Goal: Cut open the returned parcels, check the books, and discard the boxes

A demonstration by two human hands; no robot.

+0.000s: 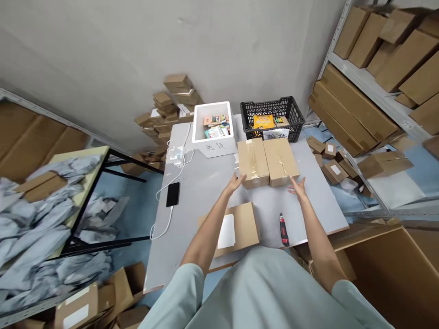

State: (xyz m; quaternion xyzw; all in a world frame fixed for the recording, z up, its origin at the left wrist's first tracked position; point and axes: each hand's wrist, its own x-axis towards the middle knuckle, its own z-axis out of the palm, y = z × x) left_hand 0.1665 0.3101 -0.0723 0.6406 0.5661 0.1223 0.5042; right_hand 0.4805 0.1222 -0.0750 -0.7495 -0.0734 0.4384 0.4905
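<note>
Two taped cardboard boxes lie side by side in front of the crates: a left box (253,160) and a right box (280,157). My left hand (235,182) is at the near left corner of the left box, fingers spread. At the near right corner of the right box is my right hand (297,186), also with its fingers apart. Whether the fingertips press on the cardboard I cannot tell. Closer to me, a cardboard box with a white label (245,226) sits partly behind my left forearm. A red and black utility knife (284,230) lies to its right.
A white foam box (219,148) with small packets and a black plastic crate (295,121) stand at the table's back. A phone (173,194) with a white cable lies left on the table (195,183). Shelves (373,100) with cartons rise at right; grey bags (44,219) cover the left side.
</note>
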